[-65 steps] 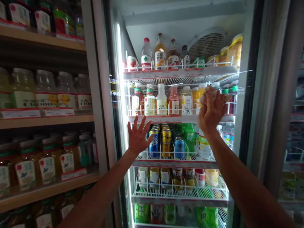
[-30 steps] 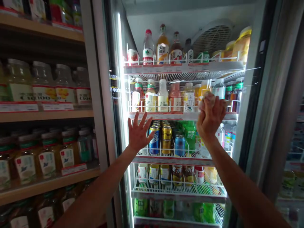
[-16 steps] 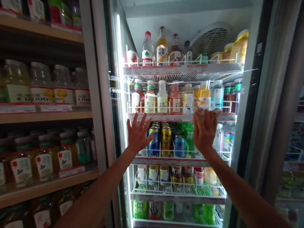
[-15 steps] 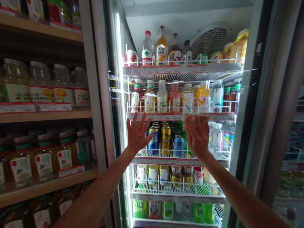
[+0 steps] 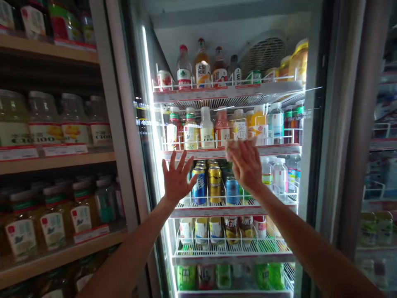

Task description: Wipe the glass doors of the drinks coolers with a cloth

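In the head view a glass fridge door covers shelves of drinks. My left hand is spread against the glass on the left, its fingers apart, with nothing in it. A pale crumpled cloth is pressed to the glass under my right hand, whose fingers are over it and hide much of it. Behind my left hand, through the glass, show a blue can and a gold can. Behind my right hand runs the front edge of the second shelf.
Wooden shelves with jars and bottles stand at the left. A metal door frame rises at the right, with another fridge beyond it. Bottles line the top shelf behind the glass.
My right hand has moved the cloth leftward and down across the glass, from the right side to near the middle. My left hand stays spread on the glass. The view has shifted slightly.
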The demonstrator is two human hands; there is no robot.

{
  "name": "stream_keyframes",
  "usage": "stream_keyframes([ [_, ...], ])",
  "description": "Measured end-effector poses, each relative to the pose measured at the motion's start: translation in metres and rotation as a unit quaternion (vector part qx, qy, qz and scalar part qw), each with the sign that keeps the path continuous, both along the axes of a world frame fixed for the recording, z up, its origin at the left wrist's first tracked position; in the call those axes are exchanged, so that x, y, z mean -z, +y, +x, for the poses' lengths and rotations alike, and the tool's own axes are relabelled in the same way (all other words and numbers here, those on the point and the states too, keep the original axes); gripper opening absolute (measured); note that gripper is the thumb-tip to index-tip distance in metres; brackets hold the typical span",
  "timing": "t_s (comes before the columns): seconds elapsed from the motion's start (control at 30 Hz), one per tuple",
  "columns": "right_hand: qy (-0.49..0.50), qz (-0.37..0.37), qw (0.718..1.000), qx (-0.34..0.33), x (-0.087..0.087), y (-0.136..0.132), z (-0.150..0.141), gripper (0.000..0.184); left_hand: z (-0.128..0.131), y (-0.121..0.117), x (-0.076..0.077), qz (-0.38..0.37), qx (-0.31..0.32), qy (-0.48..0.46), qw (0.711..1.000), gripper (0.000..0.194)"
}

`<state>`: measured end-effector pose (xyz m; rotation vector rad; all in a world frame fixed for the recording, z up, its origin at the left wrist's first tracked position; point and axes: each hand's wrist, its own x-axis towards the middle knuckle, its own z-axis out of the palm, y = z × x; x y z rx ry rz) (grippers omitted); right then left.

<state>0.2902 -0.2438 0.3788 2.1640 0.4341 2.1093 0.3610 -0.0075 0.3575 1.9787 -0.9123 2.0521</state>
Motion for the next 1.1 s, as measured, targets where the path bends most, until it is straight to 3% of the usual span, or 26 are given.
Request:
stream_keyframes([
  [0.07, -0.068, 0.109, 0.992, 0.013, -0.012, -0.003, 0.002, 0.056, 0.0, 0.0, 0.0, -0.001, 0.007, 0.0, 1.0, 0.062],
  [0.1, -0.079, 0.128, 0.989, 0.012, -0.014, -0.002, 0.003, 0.055, 0.0, 0.0, 0.0, -0.002, 0.01, 0.001, 1.0, 0.062],
  [0.17, -0.049, 0.073, 0.996, -0.004, -0.007, 0.005, 0.003, 0.056, 0.001, 0.0, 0.0, -0.004, 0.013, 0.002, 1.0, 0.062],
  [0.27, 0.05, -0.086, 0.995, -0.021, 0.013, 0.012, 0.001, 0.061, 0.001, 0.0, 0.0, -0.001, 0.012, 0.005, 1.0, 0.063],
  [0.3, 0.058, -0.099, 0.993, -0.017, 0.015, 0.01, 0.0, 0.062, 0.001, 0.0, 0.0, 0.0, 0.011, 0.006, 1.0, 0.063],
  [0.33, 0.046, -0.08, 0.996, -0.01, 0.013, 0.006, 0.0, 0.062, 0.001, 0.0, 0.0, 0.001, 0.009, 0.006, 1.0, 0.063],
  [0.43, -0.056, 0.071, 0.996, 0.009, -0.003, -0.007, 0.001, 0.06, 0.002, 0.001, 0.0, 0.002, 0.005, 0.005, 1.0, 0.064],
  [0.5, -0.074, 0.093, 0.993, 0.003, -0.002, -0.005, 0.003, 0.06, 0.002, 0.001, 0.0, 0.002, 0.004, 0.003, 1.0, 0.063],
  [0.67, 0.058, -0.105, 0.993, -0.024, 0.026, 0.004, -0.003, 0.066, 0.001, 0.0, 0.001, 0.002, 0.0, 0.007, 1.0, 0.062],
  [0.7, 0.05, -0.092, 0.994, -0.014, 0.023, -0.001, -0.004, 0.065, 0.001, 0.0, 0.001, 0.002, 0.0, 0.008, 1.0, 0.062],
  [0.8, -0.05, 0.07, 0.996, 0.022, 0.0, -0.02, -0.004, 0.06, 0.001, 0.0, 0.001, 0.002, -0.002, 0.01, 1.0, 0.062],
  [0.87, -0.083, 0.123, 0.989, 0.019, -0.007, -0.023, -0.002, 0.058, 0.001, 0.0, 0.001, 0.003, -0.005, 0.01, 1.0, 0.062],
  [0.93, -0.057, 0.08, 0.995, -0.005, 0.004, -0.015, -0.002, 0.059, 0.0, 0.0, 0.0, 0.004, -0.006, 0.008, 1.0, 0.062],
  [1.03, 0.034, -0.057, 0.997, -0.032, 0.026, -0.005, -0.004, 0.064, -0.001, 0.0, 0.0, 0.004, -0.005, 0.01, 1.0, 0.062],
  [1.1, 0.036, -0.053, 0.998, -0.017, 0.023, -0.012, -0.006, 0.063, -0.001, 0.0, 0.0, 0.002, -0.005, 0.012, 1.0, 0.061],
])
